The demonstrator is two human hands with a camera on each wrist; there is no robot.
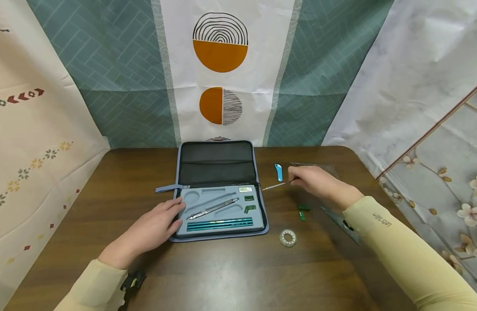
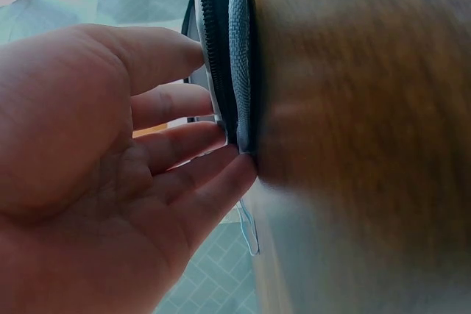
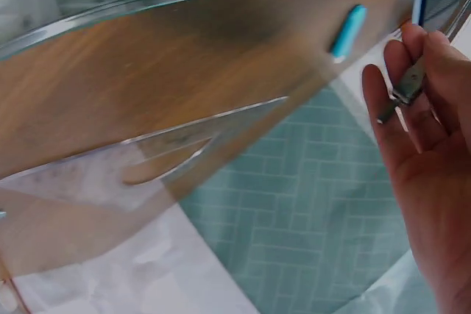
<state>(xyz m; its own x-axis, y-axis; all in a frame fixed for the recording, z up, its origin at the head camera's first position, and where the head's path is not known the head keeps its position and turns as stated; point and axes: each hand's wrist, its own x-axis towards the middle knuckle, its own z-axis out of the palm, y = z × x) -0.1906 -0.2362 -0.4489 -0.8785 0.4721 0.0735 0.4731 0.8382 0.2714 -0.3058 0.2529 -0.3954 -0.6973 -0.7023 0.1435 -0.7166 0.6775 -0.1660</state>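
An open zip case [image 1: 261, 203] lies on the table, its grey tray [image 1: 222, 194] holding a silver compass [image 1: 213, 208], several dark teal pencils [image 1: 219, 224], a white eraser [image 1: 245, 189] and small green pieces [image 1: 249, 209]. My left hand [image 1: 158, 224] touches the case's left edge with nearly straight fingers; the left wrist view shows the fingertips [image 2: 213, 101] against the zipped rim. To the right of the case, my right hand [image 1: 314, 179] pinches a slim metal compass [image 3: 408, 86] between thumb and fingers. Its thin point aims left, toward the case. My palm hides part of it.
A blue cutter [image 1: 279, 172] lies beyond the case's right side. Clear set squares [image 1: 331, 170] [image 1: 341, 224] lie near my right arm. Small green pieces [image 1: 302, 215] and a round tape roll [image 1: 288, 237] sit nearer me. Cloth hangs behind the table.
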